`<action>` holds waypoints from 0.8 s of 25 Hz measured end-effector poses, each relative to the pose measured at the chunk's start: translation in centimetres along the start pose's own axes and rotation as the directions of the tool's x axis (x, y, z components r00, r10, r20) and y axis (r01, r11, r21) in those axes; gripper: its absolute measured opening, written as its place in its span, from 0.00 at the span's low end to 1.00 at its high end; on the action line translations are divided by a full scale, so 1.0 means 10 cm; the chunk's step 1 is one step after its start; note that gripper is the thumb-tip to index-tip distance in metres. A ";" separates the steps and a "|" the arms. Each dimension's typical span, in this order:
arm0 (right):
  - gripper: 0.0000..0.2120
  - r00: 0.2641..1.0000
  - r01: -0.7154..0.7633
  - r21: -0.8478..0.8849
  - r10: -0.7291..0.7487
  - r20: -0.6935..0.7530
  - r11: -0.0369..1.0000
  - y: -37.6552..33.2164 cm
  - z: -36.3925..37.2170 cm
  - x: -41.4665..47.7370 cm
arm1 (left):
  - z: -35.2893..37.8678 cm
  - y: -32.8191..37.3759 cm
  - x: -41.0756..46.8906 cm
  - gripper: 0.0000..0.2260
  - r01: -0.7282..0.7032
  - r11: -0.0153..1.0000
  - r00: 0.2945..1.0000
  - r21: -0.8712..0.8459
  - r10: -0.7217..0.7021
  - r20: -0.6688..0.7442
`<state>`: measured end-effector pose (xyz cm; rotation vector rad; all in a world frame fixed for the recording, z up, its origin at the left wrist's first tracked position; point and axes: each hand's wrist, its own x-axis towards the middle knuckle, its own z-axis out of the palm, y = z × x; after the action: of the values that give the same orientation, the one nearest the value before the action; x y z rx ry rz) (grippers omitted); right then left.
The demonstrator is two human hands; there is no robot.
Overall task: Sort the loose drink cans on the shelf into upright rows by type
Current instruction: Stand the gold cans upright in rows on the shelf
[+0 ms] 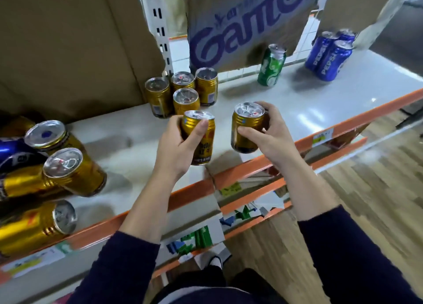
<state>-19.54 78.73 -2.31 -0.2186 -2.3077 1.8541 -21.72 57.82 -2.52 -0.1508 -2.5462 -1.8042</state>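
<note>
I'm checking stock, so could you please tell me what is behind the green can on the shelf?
Behind the green can stands a torn cardboard sheet with purple lettering; white tiles show below its edge. Anything behind the cardboard is covered.

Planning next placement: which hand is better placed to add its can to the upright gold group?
Probably left: the left hand holds its can just before the four upright gold cans; the right hand's is farther aside.

Gold cans (184, 90), blue cans (329, 55), green can (271, 66)
</note>
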 end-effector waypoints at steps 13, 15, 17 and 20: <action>0.29 0.958 0.157 -0.219 -0.095 0.271 0.963 0.45 0.38 1.00 | -0.06 -0.11 0.03 0.29 0.199 0.956 0.921 0.214 -0.108 -0.374; 0.27 0.954 0.157 -0.231 -0.087 0.287 0.960 0.54 0.30 0.94 | -0.02 -0.11 0.14 0.28 0.210 0.956 0.873 0.203 -0.090 -0.479; 0.25 0.948 0.152 -0.213 -0.081 0.309 0.965 0.57 0.23 0.90 | 0.04 -0.12 0.30 0.26 0.222 0.950 0.822 0.221 -0.060 -0.567; 0.21 0.927 0.180 -0.192 -0.101 0.362 0.965 0.55 0.18 0.88 | 0.14 -0.19 0.50 0.24 0.285 0.936 0.809 0.208 -0.119 -0.576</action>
<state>-28.51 80.16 -7.71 0.2699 -2.6833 1.6736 -26.82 58.83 -4.40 0.5929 -2.3941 -1.2392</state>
